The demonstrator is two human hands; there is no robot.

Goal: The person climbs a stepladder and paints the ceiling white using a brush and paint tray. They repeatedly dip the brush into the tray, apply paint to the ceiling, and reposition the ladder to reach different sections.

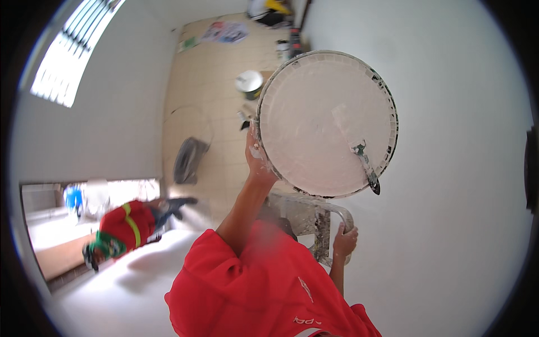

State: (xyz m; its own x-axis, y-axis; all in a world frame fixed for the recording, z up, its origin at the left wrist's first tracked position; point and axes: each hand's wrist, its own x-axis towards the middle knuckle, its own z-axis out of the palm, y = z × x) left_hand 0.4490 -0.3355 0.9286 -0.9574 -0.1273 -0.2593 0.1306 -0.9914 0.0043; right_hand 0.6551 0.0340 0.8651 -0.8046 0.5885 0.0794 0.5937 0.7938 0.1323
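Note:
My left hand (260,157), smeared with white, is closed on the left edge of a large round tray (309,129) with a dark rim and a pale coating. Across the tray's right side lies a paintbrush (368,169), its dark handle sticking out past the rim and its bristle end in the pale coating. Lower down, my right hand (345,240) is wrapped round the bent metal rail of a stained stepladder (322,227). Part of the ladder is hidden by the tray and my red shirt.
At the left, a person (132,227) in a red top with a yellow stripe is by a doorway. A bucket (249,83) of white stuff, a grey bundle (190,161) and papers (224,32) lie on the tiled floor. A white wall (455,168) rises close on the right.

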